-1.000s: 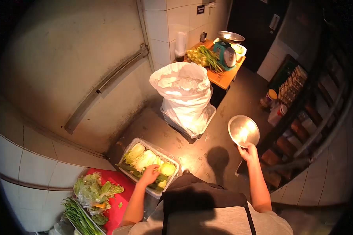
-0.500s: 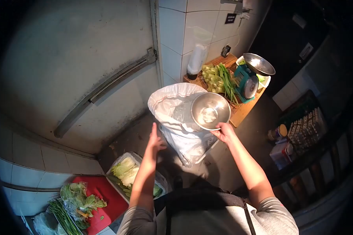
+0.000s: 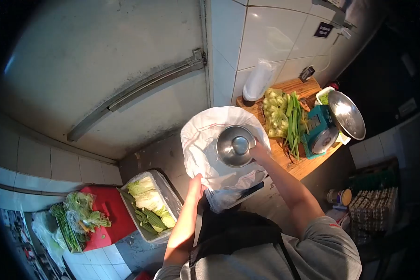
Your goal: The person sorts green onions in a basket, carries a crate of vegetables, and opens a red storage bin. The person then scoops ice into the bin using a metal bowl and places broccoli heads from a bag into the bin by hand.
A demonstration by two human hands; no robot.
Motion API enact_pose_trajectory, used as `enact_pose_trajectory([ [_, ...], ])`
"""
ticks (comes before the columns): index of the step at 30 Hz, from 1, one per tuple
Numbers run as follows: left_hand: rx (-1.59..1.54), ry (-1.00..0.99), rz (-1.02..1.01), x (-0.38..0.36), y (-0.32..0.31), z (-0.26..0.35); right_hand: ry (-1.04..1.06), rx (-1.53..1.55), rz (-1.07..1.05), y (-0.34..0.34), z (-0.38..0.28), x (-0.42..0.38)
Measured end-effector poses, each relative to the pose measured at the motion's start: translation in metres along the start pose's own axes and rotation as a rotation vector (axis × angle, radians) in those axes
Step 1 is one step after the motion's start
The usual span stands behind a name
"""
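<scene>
Tiled wall (image 3: 273, 35) and dark floor (image 3: 161, 154) surround a metal bowl (image 3: 228, 151), which is located within the open mouth of a white sack (image 3: 196, 140). The bowl's depth in the sack cannot be determined. The right hand (image 3: 259, 152) is closed on the bowl's right edge; its fingers are partly hidden. The left hand (image 3: 197, 184) is nearly closed, pinching the sack's rim at the near left side.

Beyond the sack, to the right, stands a wooden table (image 3: 305, 169). It bears a net of pale round vegetables (image 3: 275, 112), long green stalks (image 3: 294, 119) just beside the net, and a green scale (image 3: 318, 123) topped by a shiny pan (image 3: 347, 115). A white roll (image 3: 256, 85) stands upright at the table's left corner, near the wall.

Left of the sack, a lined tray (image 3: 173, 205) on the floor contains pale cabbage (image 3: 147, 193) and green vegetables (image 3: 149, 219). Farther left lies a red board (image 3: 114, 219), with bagged leafy greens (image 3: 81, 205) over its edge. At far right, a jar (image 3: 344, 197) stands near stacked cartons (image 3: 373, 205); their contents cannot be identified.
</scene>
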State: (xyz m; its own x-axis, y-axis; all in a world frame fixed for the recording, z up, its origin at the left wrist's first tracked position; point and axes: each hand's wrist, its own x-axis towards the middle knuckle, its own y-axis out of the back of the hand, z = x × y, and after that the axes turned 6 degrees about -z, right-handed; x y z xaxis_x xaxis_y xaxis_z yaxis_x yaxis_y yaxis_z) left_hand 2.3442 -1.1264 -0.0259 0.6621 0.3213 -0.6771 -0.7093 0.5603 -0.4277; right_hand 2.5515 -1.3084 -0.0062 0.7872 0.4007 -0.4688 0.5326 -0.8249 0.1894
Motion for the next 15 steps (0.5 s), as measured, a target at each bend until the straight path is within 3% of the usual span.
enact_pose_trajectory([
  [3,-0.123,0.039,-0.064,-0.009,0.013,-0.017,-0.127,0.092,-0.037,0.009,-0.008,0.005],
  [7,0.143,0.091,-0.076,-0.043,-0.01,-0.01,0.146,-0.416,0.088,0.03,0.006,0.02],
  [9,0.091,-0.007,-0.17,-0.035,-0.007,-0.031,0.351,-0.67,0.22,0.034,0.001,0.016],
  [13,0.048,-0.037,-0.225,-0.033,0.005,-0.054,0.313,-0.812,0.259,0.023,0.018,0.03],
  [15,0.006,-0.118,-0.272,-0.03,0.014,-0.065,0.428,-0.832,0.262,0.007,0.017,0.047],
])
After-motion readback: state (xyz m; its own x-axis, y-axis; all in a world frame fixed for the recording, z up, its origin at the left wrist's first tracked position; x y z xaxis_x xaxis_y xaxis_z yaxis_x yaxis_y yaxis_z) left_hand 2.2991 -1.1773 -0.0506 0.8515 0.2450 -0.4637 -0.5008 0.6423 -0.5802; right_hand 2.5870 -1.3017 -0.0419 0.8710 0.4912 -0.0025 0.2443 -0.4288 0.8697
